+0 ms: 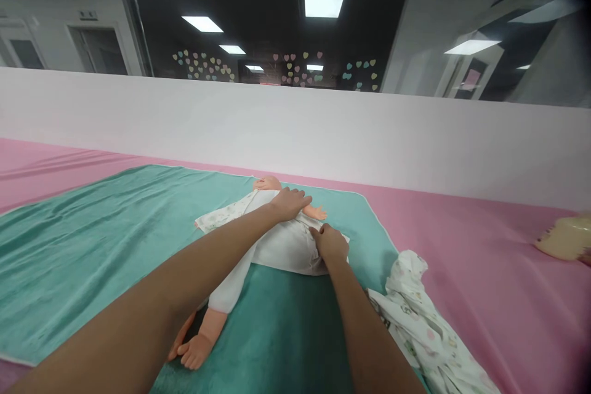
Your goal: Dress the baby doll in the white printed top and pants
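A baby doll (215,323) lies on a teal towel (281,314), its head at the far end and its feet close to me. It has white clothing on its body and leg, and a printed sleeve (224,214) spreads out to the left. My left hand (292,203) curls over the doll's upper body beside its bare arm (316,212); its grip is partly hidden. Lower and to the right, my right hand (332,243) pinches the edge of a white baby shirt (289,249) that fans out beside the doll. My left forearm covers much of the doll's middle.
A crumpled printed baby garment (427,326) lies at the right, partly behind my right forearm. Pink sheeting (484,258) surrounds the towel. A tan rounded object (563,238) sits at the far right edge. Beyond the surface runs a low white partition (286,129).
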{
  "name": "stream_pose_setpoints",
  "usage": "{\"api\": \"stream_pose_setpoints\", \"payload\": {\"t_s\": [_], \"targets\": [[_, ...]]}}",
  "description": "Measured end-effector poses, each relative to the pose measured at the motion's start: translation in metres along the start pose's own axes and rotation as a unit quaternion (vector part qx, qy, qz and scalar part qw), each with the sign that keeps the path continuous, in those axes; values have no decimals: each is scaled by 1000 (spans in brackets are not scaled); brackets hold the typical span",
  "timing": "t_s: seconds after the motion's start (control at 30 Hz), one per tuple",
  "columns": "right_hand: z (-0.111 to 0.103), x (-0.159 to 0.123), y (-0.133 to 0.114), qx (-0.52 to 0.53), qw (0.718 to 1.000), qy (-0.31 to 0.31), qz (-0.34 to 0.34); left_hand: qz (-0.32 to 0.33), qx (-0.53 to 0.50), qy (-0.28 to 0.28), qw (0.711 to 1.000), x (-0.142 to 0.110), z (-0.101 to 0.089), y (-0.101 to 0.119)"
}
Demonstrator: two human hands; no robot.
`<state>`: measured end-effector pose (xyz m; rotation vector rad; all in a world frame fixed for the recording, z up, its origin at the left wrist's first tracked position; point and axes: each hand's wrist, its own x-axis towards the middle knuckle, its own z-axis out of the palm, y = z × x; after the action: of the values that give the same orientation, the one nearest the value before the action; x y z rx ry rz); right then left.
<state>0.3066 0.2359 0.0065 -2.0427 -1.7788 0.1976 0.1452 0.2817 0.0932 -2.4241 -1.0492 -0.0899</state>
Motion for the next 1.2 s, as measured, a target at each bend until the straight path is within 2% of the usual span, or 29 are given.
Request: {"api": "stream_pose_setpoints", "payload": {"t_s": [0.1, 0.3, 0.5, 0.6, 0.7, 0.83, 0.93, 1.0, 1.1, 1.13, 1.2], "targets": [[-3, 0, 2, -29, 999, 21, -17, 18, 21, 2, 1000, -3, 3, 0], [-5, -5, -1, 2, 999, 28, 27, 24, 32, -22, 999, -3, 0, -1], [-4, -2, 0, 147, 987, 7, 62, 26, 37, -28, 999, -3, -1, 1], [-2, 5, 5, 233, 971, 11, 59, 26, 33, -31, 999, -4, 1, 1], [0, 13, 10, 363, 930, 31, 49, 31, 30, -24, 999, -5, 2, -1], [2, 19, 14, 544, 836, 57, 51, 23, 11, -14, 1000, -7, 4, -4], [1, 18, 14, 625, 776, 64, 57, 15, 11, -20, 1000, -8, 7, -4], [-2, 15, 13, 678, 731, 45, 63, 0, 12, -32, 999, -8, 10, -3], [-9, 10, 9, 752, 657, -5, 62, -57, -27, -35, 997, -4, 14, 3], [-11, 9, 7, 762, 644, -16, 59, -75, -44, -31, 996, -2, 15, 6], [-16, 5, 1, 759, 649, -32, 42, -97, -75, -19, 992, 4, 19, 14]]}}
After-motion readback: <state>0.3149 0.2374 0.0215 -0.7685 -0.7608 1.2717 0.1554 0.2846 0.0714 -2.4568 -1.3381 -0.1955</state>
